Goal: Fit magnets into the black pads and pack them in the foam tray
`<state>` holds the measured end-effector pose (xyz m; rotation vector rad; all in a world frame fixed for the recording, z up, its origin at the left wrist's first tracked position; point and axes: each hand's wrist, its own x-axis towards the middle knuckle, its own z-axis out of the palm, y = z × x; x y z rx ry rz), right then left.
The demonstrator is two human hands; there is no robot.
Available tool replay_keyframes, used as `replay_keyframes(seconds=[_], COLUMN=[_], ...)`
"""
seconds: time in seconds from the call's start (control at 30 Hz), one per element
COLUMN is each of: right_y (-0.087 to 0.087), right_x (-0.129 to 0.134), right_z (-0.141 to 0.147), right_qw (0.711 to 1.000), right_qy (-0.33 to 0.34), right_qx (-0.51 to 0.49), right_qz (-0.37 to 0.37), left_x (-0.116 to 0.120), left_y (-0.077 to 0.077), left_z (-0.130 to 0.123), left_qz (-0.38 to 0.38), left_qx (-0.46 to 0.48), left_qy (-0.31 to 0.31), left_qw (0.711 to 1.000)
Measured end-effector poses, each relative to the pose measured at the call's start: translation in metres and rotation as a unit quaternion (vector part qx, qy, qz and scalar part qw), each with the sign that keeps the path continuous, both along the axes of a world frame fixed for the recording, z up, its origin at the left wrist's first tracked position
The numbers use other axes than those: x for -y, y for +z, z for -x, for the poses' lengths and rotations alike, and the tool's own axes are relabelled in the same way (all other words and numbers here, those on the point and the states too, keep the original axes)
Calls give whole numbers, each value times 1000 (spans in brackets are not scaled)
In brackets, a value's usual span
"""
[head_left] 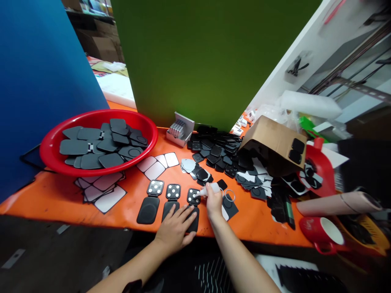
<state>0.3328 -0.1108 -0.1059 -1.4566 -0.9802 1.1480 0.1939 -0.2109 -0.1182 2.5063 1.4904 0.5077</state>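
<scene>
Three black hinged pads lie in a row near the table's front edge, each with a small upper square bearing white dots: the left one (148, 210), the middle one (173, 191) and the right one (193, 196). My left hand (175, 228) rests with fingers spread over the lower parts of the middle and right pads. My right hand (214, 203) is closed around a small white bottle (212, 189), its nozzle tip at the dotted square of the right pad. To the right of that hand lie a pale ring (229, 195) and a dark card (231, 208).
A red basin (44, 152) of grey pads stands at the left on the orange table (122, 217). Behind are an open small box (178, 140) and heaped black pieces (215, 151). A cardboard box (270, 140), a roll (339, 204) and a red mug (316, 232) are at the right.
</scene>
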Motion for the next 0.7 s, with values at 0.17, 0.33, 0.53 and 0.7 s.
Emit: replay_keyframes(seconds=[0.17, 0.33, 0.53, 0.7], right_y=[6, 14, 19, 8], right_x=[-3, 0, 2, -4], right_z=[39, 68, 70, 66], right_qw=[997, 985, 968, 972], right_qy=[74, 115, 147, 132], right_qx=[-8, 122, 193, 183], right_qz=[2, -47, -71, -68], left_x=[0, 1, 2, 2], left_y=[-1, 0, -2, -1], left_z=[0, -2, -2, -1], left_qz=[20, 44, 43, 39], left_qx=[11, 48, 61, 55], left_qy=[-4, 20, 26, 18], left_qw=[1000, 998, 997, 998])
